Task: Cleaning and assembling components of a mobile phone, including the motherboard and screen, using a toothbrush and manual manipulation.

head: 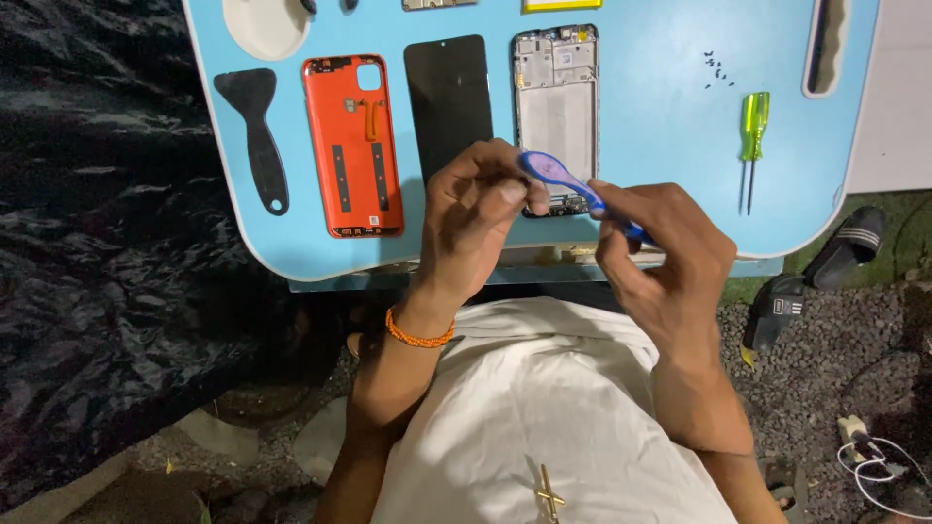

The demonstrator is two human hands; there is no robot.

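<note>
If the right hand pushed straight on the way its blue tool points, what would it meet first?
Most likely the left hand, whose fingertips already touch the blue tool's tip; the right hand points up-left toward it.

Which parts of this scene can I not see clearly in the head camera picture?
- Blue tool, head view: its far end is hidden inside the right hand; its kind stays unclear.
- Phone frame: the lower end is covered by the left hand and the tool.
- White dish and yellow part: cut off by the top edge.
- Screws: too small to count.
</note>
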